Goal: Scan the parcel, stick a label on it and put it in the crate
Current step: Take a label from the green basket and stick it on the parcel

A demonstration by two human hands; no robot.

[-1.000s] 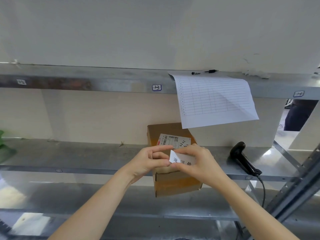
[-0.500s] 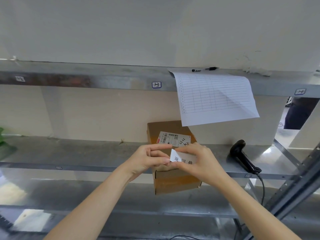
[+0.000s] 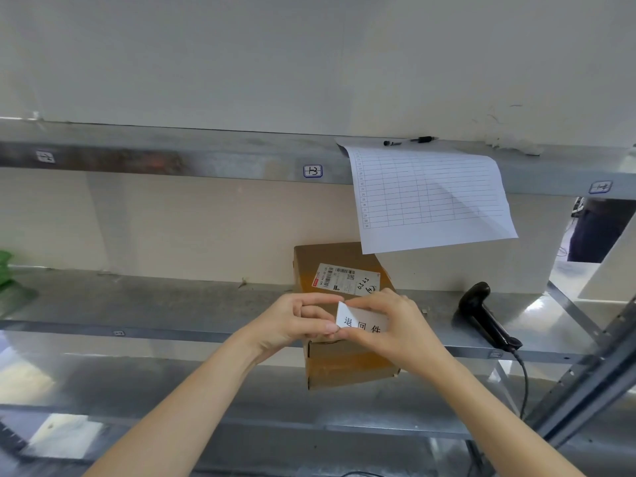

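Observation:
A brown cardboard parcel lies on the metal shelf, jutting over its front edge, with a white shipping label on top. Over the parcel's near end, both hands pinch a small white label printed with black characters. My right hand holds its right part. My left hand grips its left corner with thumb and fingers. A black handheld scanner rests on the shelf to the right, its cable hanging down. No crate is in view.
A ruled paper sheet hangs from the upper shelf, with a black pen on top of it. Something green sits at the far left. A grey upright post slants at the right.
The hands and label stay over the parcel's near end with little shift. The left fingers have closed in on the label's left corner.

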